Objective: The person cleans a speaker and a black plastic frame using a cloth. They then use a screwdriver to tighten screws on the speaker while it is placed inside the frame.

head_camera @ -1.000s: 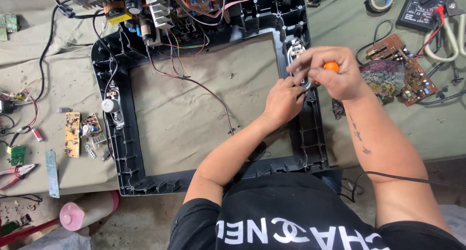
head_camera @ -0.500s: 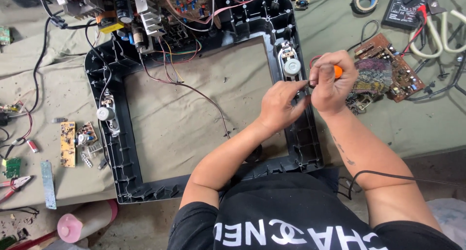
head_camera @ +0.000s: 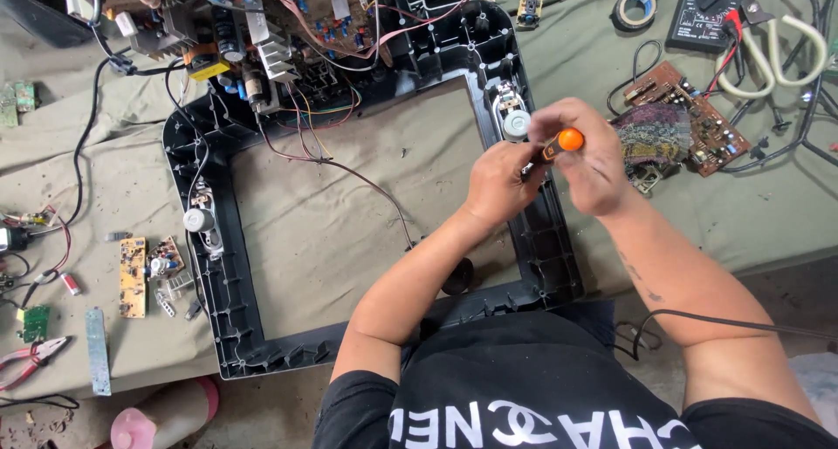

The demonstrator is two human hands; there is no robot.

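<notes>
A black plastic frame (head_camera: 223,301) lies flat on a grey-green cloth. My right hand (head_camera: 589,161) grips a screwdriver with an orange-capped handle (head_camera: 563,142) over the frame's right side. My left hand (head_camera: 497,183) is closed around the lower part of the screwdriver, right beside the right hand. Just above both hands, a small round speaker (head_camera: 515,122) sits in the frame's right side. A second round speaker (head_camera: 199,219) sits in the left side. The screwdriver's tip is hidden behind my left hand.
A large circuit board (head_camera: 262,30) with wires rests on the frame's top edge. A brown circuit board (head_camera: 690,117), a multimeter (head_camera: 707,8), tape roll (head_camera: 635,8) and scissors (head_camera: 772,56) lie at right. Small boards (head_camera: 133,274) and red pliers (head_camera: 26,362) lie at left.
Both hands have stayed together at the frame's right side near the speaker. The orange handle has turned to point up and right. The camera view has shifted slightly.
</notes>
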